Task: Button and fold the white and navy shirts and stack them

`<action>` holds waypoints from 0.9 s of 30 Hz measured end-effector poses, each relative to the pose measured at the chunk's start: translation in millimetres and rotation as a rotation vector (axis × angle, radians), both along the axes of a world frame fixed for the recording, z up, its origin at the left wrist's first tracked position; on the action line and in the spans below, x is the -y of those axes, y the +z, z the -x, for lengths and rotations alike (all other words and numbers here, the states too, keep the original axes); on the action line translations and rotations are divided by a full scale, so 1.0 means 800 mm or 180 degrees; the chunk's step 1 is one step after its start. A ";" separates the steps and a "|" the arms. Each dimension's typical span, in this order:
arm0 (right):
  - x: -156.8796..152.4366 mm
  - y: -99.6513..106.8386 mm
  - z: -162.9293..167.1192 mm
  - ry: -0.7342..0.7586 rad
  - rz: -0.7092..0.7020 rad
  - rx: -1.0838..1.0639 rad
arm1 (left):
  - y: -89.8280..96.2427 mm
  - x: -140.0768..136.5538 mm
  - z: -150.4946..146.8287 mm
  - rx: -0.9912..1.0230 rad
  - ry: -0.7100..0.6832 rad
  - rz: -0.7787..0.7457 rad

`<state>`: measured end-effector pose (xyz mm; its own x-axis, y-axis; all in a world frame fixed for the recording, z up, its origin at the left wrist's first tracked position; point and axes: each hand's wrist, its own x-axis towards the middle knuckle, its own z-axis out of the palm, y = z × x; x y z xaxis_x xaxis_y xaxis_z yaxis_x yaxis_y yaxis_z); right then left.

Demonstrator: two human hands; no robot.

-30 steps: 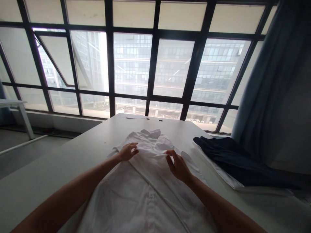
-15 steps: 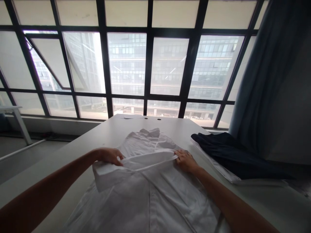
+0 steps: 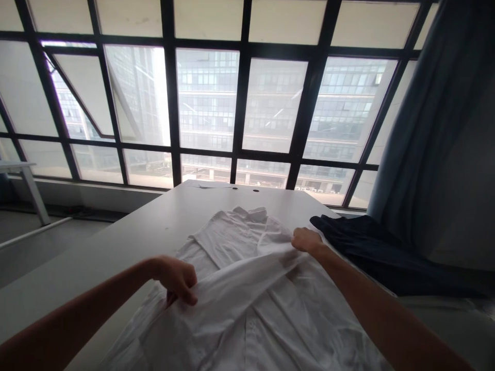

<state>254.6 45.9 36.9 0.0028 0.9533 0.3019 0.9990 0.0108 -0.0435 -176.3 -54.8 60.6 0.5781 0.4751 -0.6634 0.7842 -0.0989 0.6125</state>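
A white button-up shirt point(image 3: 232, 242) lies on the white table, its collar toward the window and its button placket running down toward me. Across its middle stretches a sleeve of the same cloth. My left hand point(image 3: 177, 278) is closed on the sleeve's left part, thumb pressed over the fabric. At the sleeve's right end, my right hand point(image 3: 307, 240) grips the cloth in closed fingers, raised a little off the shirt. The fingertips of both hands are partly hidden by fabric.
Dark navy folded clothing point(image 3: 371, 252) lies over white cloth at the table's right side. The white table point(image 3: 127, 242) reaches to a large framed window point(image 3: 209, 103). A blue-grey curtain point(image 3: 410, 154) hangs at right, and another table point(image 3: 33, 188) stands at left.
My left hand has moved down toward me, and my right hand has shifted right and lifted slightly. The sleeve now runs at a slant between them.
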 end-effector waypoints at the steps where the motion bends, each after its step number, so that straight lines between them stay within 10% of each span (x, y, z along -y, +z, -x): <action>1: -0.010 0.008 0.008 0.0103 0.0179 0.0111 | 0.000 0.000 -0.003 0.0126 0.0028 -0.0067; 9: -0.091 0.012 0.067 0.0747 0.0651 0.0591 | -0.004 0.010 -0.012 -0.0076 0.0055 -0.0804; 19: -0.149 0.032 0.021 0.0053 0.0430 0.0587 | -0.007 0.004 -0.016 -0.0398 0.0308 -0.0906; 27: -0.136 -0.015 -0.001 -0.0325 0.0382 0.0233 | 0.000 0.013 -0.014 -0.0325 0.0383 -0.1105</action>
<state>255.2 154.3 25.2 0.0835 0.9785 0.1888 0.9952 -0.0916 0.0346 -165.4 -64.9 60.8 0.4437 0.7421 -0.5023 0.8581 -0.1903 0.4769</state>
